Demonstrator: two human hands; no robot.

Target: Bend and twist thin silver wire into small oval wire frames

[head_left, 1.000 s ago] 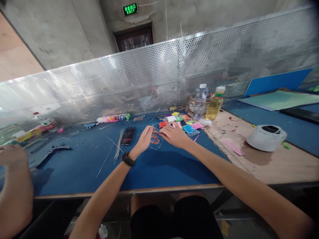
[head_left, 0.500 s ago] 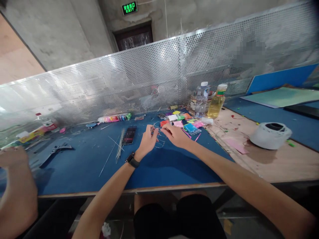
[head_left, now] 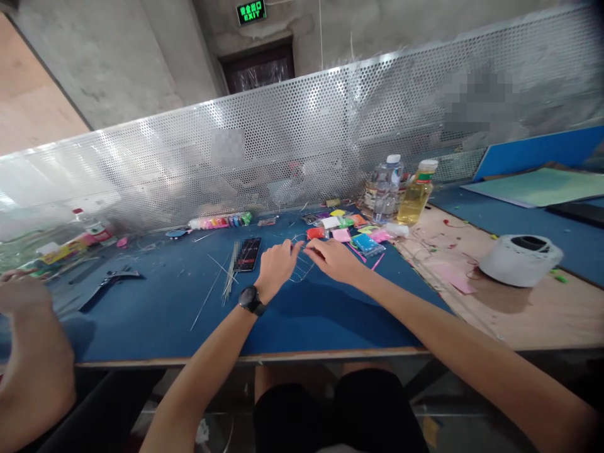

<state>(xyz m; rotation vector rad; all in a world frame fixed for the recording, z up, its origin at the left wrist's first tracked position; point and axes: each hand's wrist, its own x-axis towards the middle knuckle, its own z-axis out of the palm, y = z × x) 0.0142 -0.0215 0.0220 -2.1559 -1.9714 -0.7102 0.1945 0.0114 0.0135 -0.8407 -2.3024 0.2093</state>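
Observation:
Over the blue tabletop (head_left: 302,327), a bent wire frame (head_left: 302,273) of thin silvery wire hangs between my hands. My left hand (head_left: 278,264), back turned up and a dark watch on the wrist, is closed on the frame's upper part, thumb and fingertips pinching. Close against it, my right hand (head_left: 334,258) pinches the same wire from the other side. The fingertips nearly meet, and the exact grip is partly hidden. Left of my hands lie a bundle of straight wires (head_left: 229,277) and a phone (head_left: 247,254).
Coloured clay packets (head_left: 365,243) lie behind my right hand, near a water bottle (head_left: 387,189) and a bottle of yellow liquid (head_left: 418,194). A white round device (head_left: 519,261) stands at right. Another person's hand (head_left: 23,292) rests at far left beside a black curved tool (head_left: 109,283).
My left hand has rolled over so its back and the watch face show more. Both hands stay close together on the wire frame. The view has shifted slightly.

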